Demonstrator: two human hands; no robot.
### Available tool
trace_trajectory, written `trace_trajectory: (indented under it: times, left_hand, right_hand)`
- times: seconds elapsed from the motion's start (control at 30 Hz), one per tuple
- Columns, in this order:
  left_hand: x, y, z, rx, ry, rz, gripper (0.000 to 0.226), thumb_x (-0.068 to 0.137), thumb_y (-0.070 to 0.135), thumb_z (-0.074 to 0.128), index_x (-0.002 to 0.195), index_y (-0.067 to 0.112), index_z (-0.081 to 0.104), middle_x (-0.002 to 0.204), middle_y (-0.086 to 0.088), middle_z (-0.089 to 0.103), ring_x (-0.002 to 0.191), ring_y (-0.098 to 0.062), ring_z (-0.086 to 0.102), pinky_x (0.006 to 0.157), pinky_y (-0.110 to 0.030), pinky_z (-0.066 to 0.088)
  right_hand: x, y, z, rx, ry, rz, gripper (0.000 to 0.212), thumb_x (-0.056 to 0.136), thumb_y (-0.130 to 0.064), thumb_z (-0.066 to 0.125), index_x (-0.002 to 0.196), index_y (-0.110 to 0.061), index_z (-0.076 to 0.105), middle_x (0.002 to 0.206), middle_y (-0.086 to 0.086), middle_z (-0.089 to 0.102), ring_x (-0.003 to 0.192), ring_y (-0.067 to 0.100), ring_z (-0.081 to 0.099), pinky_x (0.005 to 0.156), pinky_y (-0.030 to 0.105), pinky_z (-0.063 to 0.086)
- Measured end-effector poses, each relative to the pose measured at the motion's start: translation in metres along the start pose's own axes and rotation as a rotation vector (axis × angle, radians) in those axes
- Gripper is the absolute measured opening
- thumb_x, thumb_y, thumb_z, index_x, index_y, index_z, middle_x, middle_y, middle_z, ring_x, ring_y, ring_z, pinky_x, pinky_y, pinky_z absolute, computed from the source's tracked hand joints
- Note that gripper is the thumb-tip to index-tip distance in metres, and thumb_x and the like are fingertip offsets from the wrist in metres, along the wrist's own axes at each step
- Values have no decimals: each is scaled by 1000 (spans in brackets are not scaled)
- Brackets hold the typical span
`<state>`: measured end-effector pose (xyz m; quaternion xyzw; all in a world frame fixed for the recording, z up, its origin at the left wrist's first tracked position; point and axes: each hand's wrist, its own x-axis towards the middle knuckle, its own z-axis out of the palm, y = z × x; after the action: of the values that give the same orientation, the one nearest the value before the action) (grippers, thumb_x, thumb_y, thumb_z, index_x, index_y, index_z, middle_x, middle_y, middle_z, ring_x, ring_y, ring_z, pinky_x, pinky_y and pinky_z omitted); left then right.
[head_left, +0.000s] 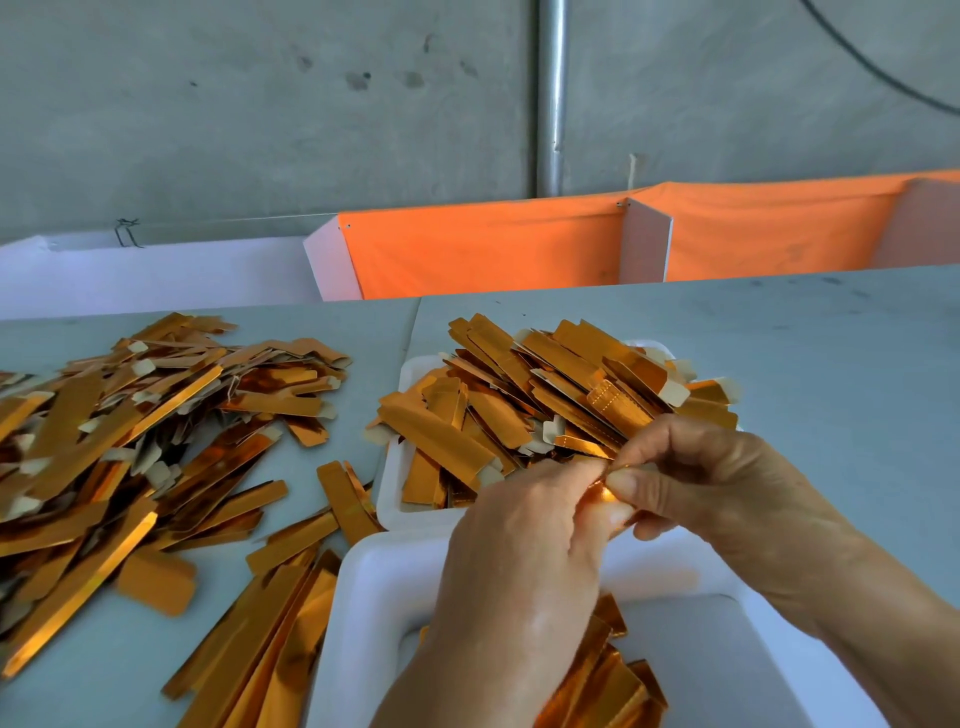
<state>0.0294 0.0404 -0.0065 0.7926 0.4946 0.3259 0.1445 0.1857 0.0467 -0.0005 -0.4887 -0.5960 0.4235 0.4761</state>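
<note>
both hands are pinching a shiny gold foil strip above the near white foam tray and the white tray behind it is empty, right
Not quite. The head view shows the far white foam tray heaped with shiny gold foil strips, not empty. The rest holds: the left hand and right hand pinch a crumpled gold foil strip above the near white foam tray.

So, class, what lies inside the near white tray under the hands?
Gold foil strips lie inside the near white tray, piled loosely. The left hand and right hand, pinching one gold piece, cover much of its inside, so the rest cannot be seen.
</note>
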Motion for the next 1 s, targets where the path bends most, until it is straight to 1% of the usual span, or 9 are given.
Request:
trace_trajectory:
  times: [0.1, 0.3, 0.43, 0.6, 0.67, 0.77, 0.8, 0.9, 1.0]
  left_hand:
    - [-1, 3, 1, 19, 14, 28, 50, 85, 53, 58, 132, 40, 44, 116, 23, 54, 104, 0, 49, 84, -13, 39]
    - [0, -3, 0, 32, 1, 44, 46, 92, 49, 50, 135, 38, 40, 117, 21, 55, 106, -2, 50, 91, -17, 44]
    - [-3, -4, -6, -109, -25, -35, 49, 88, 54, 51, 135, 42, 42, 102, 27, 49, 104, -4, 50, 79, -13, 45]
    - [-3, -6, -10, -223, -81, -87, 44, 86, 54, 54, 128, 48, 43, 113, 25, 55, 104, -1, 53, 81, -11, 46]
    - [-1, -6, -12, -238, -99, -73, 41, 86, 51, 56, 126, 44, 49, 108, 25, 57, 101, 0, 54, 79, -10, 47]
    - [0, -9, -14, -248, -107, -57, 40, 86, 48, 56, 126, 43, 51, 111, 28, 57, 105, 5, 52, 82, -7, 43]
    - [0, -10, -14, -250, -111, -57, 41, 86, 48, 57, 127, 44, 50, 113, 29, 56, 107, 6, 51, 82, -6, 42]
    - [-1, -12, -13, -246, -124, -51, 43, 86, 48, 58, 128, 44, 50, 116, 29, 56, 109, 5, 50, 81, -4, 40]
    - [-1, -12, -12, -235, -126, -24, 45, 85, 49, 58, 129, 45, 49, 115, 33, 54, 105, 10, 49, 76, 1, 38]
  right_hand:
    - [0, 1, -1, 22, 28, 7, 9, 63, -22, 69, 69, -16, 71, 70, 9, 70, 62, 18, 66, 56, 20, 54]
    - [0, 2, -10, 157, -103, 124, 22, 78, -28, 59, 85, -14, 74, 86, 10, 72, 79, 19, 70, 68, 24, 58]
    - [0, -1, -18, 255, -90, 138, 14, 75, -21, 61, 78, -19, 74, 79, 10, 70, 70, 15, 67, 58, 20, 54]
    - [-1, -3, -23, 257, -127, 121, 7, 68, -19, 68, 74, -17, 72, 73, 11, 67, 64, 15, 65, 56, 21, 54]
    - [-2, -6, -26, 247, -180, 105, 16, 69, -21, 79, 79, -12, 71, 76, 13, 65, 68, 18, 65, 59, 23, 54]
    - [-4, -8, -30, 209, -261, 94, 39, 58, -31, 83, 88, -9, 70, 84, 11, 67, 75, 21, 67, 63, 24, 55]
    - [-4, -8, -30, 190, -271, 85, 39, 58, -30, 84, 88, -11, 70, 85, 10, 67, 76, 21, 67, 63, 25, 55]
    - [-4, -8, -26, 113, -236, 40, 13, 72, -17, 77, 82, -14, 70, 78, 11, 67, 70, 21, 65, 62, 24, 53]
    - [-5, -10, -23, 104, -224, 36, 6, 75, -14, 76, 75, -14, 70, 67, 8, 63, 59, 17, 59, 57, 22, 50]
